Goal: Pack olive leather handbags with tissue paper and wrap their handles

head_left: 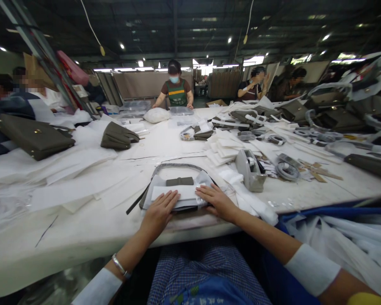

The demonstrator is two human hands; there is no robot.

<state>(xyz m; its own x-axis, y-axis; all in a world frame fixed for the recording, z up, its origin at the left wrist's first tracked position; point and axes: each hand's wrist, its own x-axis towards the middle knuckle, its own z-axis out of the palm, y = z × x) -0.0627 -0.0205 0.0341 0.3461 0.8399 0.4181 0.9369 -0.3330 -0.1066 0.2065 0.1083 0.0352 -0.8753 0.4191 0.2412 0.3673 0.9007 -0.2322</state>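
Note:
A dark olive handbag (pixel 142 202) lies flat before me near the table's front edge, its wrapped handle (pixel 178 165) arching away from me. White paper (pixel 174 192) covers most of its upper face, and an olive flap or strap piece (pixel 179 181) shows above the paper. My left hand (pixel 161 207) rests flat on the paper's left part, fingers stretched out. On the right end of the paper lies my right hand (pixel 216 201), fingers extended and slightly spread. Neither hand is wrapped round anything. The bag's underside is hidden.
A grey tape dispenser (pixel 249 169) stands right of the bag, beside a coil of clear tubing (pixel 287 167). White sheets (pixel 224 148) and more olive bags (pixel 36 135) lie around the table (pixel 139 156). Across it stands a co-worker (pixel 177 91). A blue-rimmed bin (pixel 336 212) sits at right.

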